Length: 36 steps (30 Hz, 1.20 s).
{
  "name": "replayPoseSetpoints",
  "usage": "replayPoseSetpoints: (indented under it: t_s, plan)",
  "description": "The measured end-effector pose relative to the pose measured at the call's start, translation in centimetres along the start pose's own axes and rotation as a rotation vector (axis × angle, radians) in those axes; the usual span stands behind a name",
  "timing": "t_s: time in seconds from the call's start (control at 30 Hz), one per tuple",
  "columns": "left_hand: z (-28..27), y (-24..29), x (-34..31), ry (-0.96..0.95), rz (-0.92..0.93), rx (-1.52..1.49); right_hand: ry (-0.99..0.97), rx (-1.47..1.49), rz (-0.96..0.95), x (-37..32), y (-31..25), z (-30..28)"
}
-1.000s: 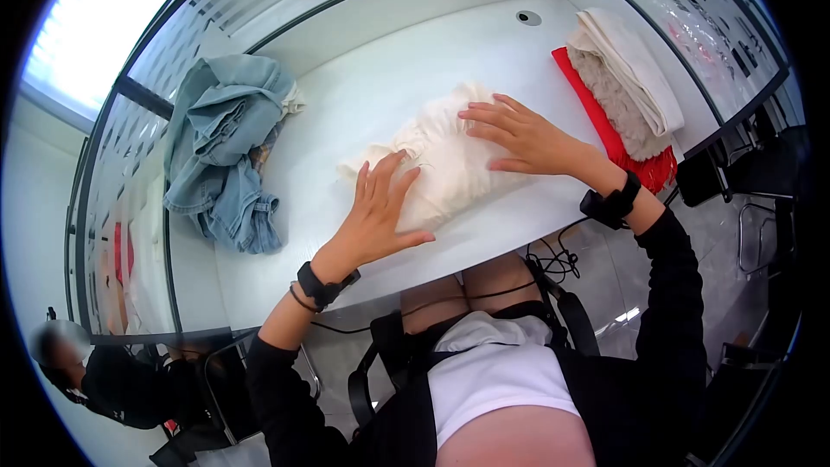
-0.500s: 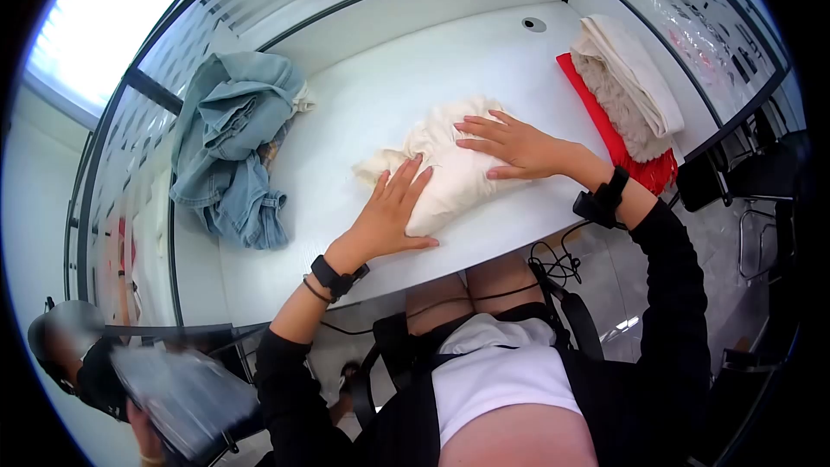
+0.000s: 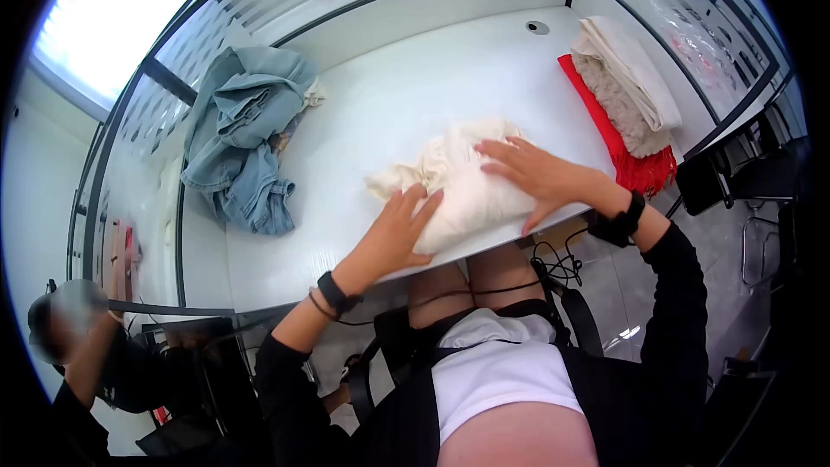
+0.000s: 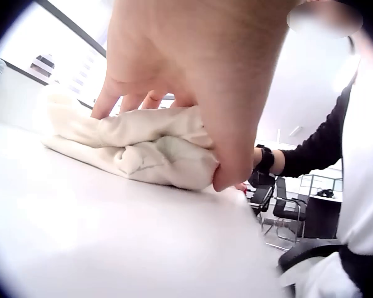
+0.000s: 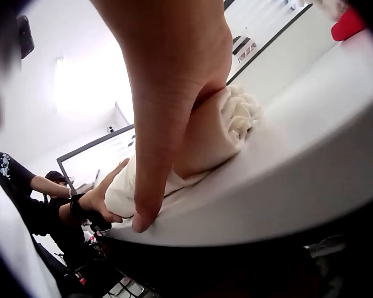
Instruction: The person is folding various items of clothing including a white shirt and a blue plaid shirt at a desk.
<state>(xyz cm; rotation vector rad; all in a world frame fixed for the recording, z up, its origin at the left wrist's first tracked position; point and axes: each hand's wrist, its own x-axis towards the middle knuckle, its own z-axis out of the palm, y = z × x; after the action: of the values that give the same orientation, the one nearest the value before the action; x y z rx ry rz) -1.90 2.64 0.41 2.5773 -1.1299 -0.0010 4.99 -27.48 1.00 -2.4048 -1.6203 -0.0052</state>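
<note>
A cream cloth (image 3: 480,190), bunched into a thick folded bundle, lies by the front edge of the white table (image 3: 389,69). The left hand (image 3: 393,229) rests on its left end with fingers spread; in the left wrist view, the left hand's thumb (image 4: 233,167) touches the near end of the layered cloth (image 4: 143,155). Across the bundle's right part lies the right hand (image 3: 545,175), fingers spread and fairly straight, thumb toward the table edge. The right wrist view shows the right hand (image 5: 168,105) over the rolled cloth (image 5: 205,139), its fingertips hidden.
Crumpled light-blue denim (image 3: 246,134) lies at the table's left. A red fringed cloth (image 3: 618,138), a fluffy beige piece (image 3: 618,104) and a folded cream cloth (image 3: 635,73) are stacked at the right. Low partitions edge the table. Another person (image 3: 130,363) is at lower left.
Both hands and the cream bundle have come nearer the table's front edge. The right thumb has swung toward that edge. The person at lower left has moved, and the clear sheet there is gone from view.
</note>
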Motion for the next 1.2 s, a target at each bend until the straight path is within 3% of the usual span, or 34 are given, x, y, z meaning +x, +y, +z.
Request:
replayPoseSetpoints:
  t_s: [0.1, 0.2, 0.33, 0.43, 0.53, 0.6, 0.67, 0.73, 0.8, 0.87, 0.93, 1.0, 1.07, 1.13, 1.2]
  plan:
    - [-0.8, 1.8, -1.3, -0.043, 0.075, 0.007, -0.025, 0.051, -0.011, -1.7, -2.3, -0.2]
    - [-0.6, 1.4, -1.7, -0.079, 0.131, 0.061, 0.07, -0.005, 0.049, -2.5, -3.4, 1.2]
    - [1.0, 0.2, -1.5, 0.122, 0.214, 0.054, 0.155, -0.146, 0.031, -3.6, -3.7, 2.8]
    - [0.0, -0.4, -1.2, 0.096, 0.234, -0.149, 0.332, 0.038, 0.039, -4.7, -3.4, 4.2]
    - [-2.9, -0.2, 1.0, 0.177, 0.167, -0.287, 0.494, 0.295, 0.149, -5.5, -3.5, 3.2]
    - [-5.1, 1.5, 3.8, 0.294, -0.087, -0.463, 0.581, 0.469, 0.269, -6.1, -4.2, 1.0]
    - [-7.7, 1.5, 8.4, 0.334, -0.226, -0.372, 0.696, 0.494, 0.379, -7.0, -4.5, -1.6]
    - [-10.6, 1.0, 14.9, 0.441, 0.036, -0.352, 0.841, 0.679, 0.491, -8.9, -4.0, -4.4]
    - [-14.2, 2.3, 21.6, 0.433, 0.107, -0.249, 1.127, 0.84, 0.664, -10.2, -4.5, -8.0]
    - [-17.9, 2.7, 29.4, 0.41, 0.226, 0.102, 1.357, 1.06, 0.579, -11.8, -3.0, -11.1]
    - [-20.2, 8.5, 37.6, -0.076, 0.048, -0.372, 1.442, 1.08, 0.633, -14.0, -1.5, -13.8]
    - [-16.7, 5.0, 47.3, 0.268, 0.754, 0.506, 1.529, 1.221, 0.669, -16.6, 1.0, -15.2]
    - [-11.5, 4.4, 55.1, 0.236, 0.8, -0.016, 1.566, 1.323, 0.622, -18.5, 3.9, -15.2]
    - [-10.7, 4.3, 55.2, 0.112, 0.74, 0.095, 1.61, 1.308, 0.791, -20.0, 7.0, -13.7]
    - [-9.1, 10.2, 49.5, -0.148, 0.206, 0.037, 1.496, 1.28, 0.913, -21.8, 9.6, -11.2]
